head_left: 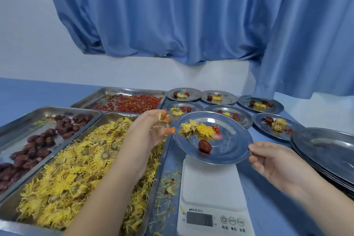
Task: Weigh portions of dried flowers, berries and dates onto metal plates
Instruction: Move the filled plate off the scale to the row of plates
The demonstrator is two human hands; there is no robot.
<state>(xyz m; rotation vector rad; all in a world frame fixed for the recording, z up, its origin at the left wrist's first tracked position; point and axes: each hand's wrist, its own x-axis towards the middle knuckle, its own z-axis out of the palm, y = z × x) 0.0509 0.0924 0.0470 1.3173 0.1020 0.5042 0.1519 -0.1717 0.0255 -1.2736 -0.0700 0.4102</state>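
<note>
A round metal plate (231, 140) hangs tilted just above the white scale (210, 187). It carries two yellow dried flowers (197, 129), a few red berries (216, 130) and one dark red date (205, 146). My right hand (272, 161) pinches the plate's right rim between thumb and fingers. My left hand (151, 132) is at the plate's left edge, above the flower tray, its fingers curled round a few yellow petals. The thumb tip lies close to the rim; I cannot tell if it touches.
A tray of yellow flowers (161, 168) fills the near left, with a date tray (21, 120) beside it and a berry tray (118, 91) behind. Several filled plates (232, 99) stand at the back. Empty plates (325, 145) are stacked at right. Loose petals litter the blue table.
</note>
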